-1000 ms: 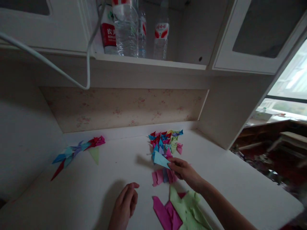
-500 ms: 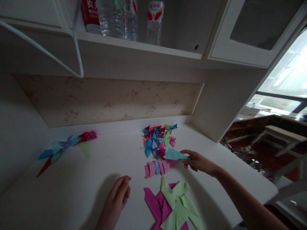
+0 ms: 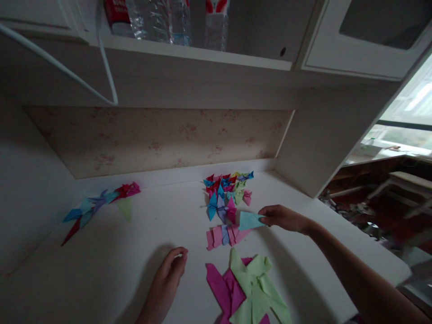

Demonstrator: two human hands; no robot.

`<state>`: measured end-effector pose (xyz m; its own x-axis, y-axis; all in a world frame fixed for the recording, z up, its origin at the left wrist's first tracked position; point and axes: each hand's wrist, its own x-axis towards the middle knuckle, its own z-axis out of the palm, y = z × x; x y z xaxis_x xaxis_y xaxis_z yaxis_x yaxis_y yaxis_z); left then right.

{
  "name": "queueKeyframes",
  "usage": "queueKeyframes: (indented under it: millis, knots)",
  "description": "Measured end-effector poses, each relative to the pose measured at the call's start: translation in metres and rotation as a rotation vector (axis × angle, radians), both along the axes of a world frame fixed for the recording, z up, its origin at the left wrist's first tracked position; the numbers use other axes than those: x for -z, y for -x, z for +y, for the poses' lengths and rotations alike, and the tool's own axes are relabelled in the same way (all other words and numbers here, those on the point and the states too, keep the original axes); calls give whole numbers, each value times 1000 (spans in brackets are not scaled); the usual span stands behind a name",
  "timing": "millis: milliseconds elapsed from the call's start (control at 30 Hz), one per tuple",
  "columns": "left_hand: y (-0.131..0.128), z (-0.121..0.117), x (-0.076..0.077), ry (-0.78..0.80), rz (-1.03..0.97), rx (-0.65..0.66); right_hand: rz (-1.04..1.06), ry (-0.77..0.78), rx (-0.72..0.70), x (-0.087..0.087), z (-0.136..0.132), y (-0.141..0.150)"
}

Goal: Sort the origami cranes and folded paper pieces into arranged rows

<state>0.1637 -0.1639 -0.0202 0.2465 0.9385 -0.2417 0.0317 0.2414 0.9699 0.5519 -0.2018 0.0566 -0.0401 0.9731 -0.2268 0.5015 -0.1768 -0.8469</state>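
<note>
My right hand [image 3: 281, 218] pinches a folded light-blue paper [image 3: 249, 221] between thumb and fingers, over the right side of the desk. Just below that paper lies a row of folded pink paper pieces [image 3: 216, 237] with a lilac one among them. Behind it stand several colourful folded paper cranes [image 3: 221, 204]. My left hand [image 3: 167, 276] hovers over the white desk, fingers loosely curled with a gap at the thumb, nothing visible in it. Between my forearms lie light-green folded papers [image 3: 253, 288], partly covering magenta folded papers [image 3: 222, 288].
More paper cranes [image 3: 101, 200] line the back left of the desk [image 3: 158, 234], beside a light-green paper triangle [image 3: 125, 209]. A shelf [image 3: 202, 56] with plastic bottles [image 3: 216, 31] overhangs the back. A white cable [image 3: 67, 74] hangs at upper left.
The light-blue paper has turned in my right hand and now shows a broader face. My left thumb and index finger have parted slightly. The whole view has shifted a little.
</note>
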Motion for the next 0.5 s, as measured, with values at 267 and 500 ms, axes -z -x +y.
queueKeyframes:
  millis: [267, 500]
  knots:
    - [1, -1, 1, 14, -22, -10, -71, -80, -91, 24, 20, 3]
    - [-1, -3, -3, 35, -55, 17, -304, -119, -195, 36, 34, 2]
